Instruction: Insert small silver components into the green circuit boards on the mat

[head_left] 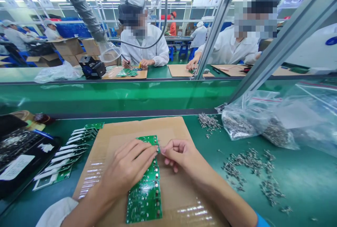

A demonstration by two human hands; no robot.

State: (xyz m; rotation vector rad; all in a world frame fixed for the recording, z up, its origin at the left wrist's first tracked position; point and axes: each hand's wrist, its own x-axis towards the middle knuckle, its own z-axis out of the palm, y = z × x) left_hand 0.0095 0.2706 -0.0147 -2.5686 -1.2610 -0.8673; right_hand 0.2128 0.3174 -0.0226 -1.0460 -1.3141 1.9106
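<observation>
A long green circuit board (144, 199) lies on a taped cardboard sheet (105, 142), with a row of small silvery parts along its right edge. My left hand (129, 163) rests flat over the upper half of the board, fingers together and stretched toward that edge, hiding part of it. Beside the edge, my right hand (180, 153) pinches a small component with thin wire leads (159, 147) between thumb and forefinger. The component's tip is at the board's edge; whether it is inserted cannot be made out.
Loose wire-leaded components (247, 163) are scattered at the right, with another pile (208, 122) behind. Plastic bags of components (238, 123) lie at the back right. Overlapping boards (63, 153) and a black tray (23, 156) sit left. Two co-workers face me across the line.
</observation>
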